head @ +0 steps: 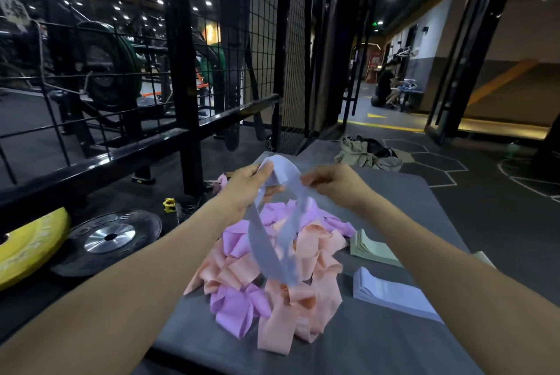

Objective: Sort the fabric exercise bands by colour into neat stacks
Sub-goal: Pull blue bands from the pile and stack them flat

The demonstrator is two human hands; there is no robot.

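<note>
A pale blue-lilac band point(266, 241) hangs as a loop above the pile. My left hand point(245, 189) grips its top left part, and my right hand point(336, 183) pinches its top right part. Below lies a loose pile of peach bands point(306, 296) mixed with purple bands point(235, 308) on the grey mat point(378, 344). To the right sit two neat stacks: a pale green stack point(374, 249) farther away and a pale blue stack point(391, 291) nearer to me.
A yellow weight plate point(27, 247), a black weight plate point(109, 238) and a yellow collar clip point(169, 204) lie on the floor at the left. A black wire cage and rail stand behind. Crumpled khaki cloth point(363, 153) lies beyond the mat. A person crouches far back.
</note>
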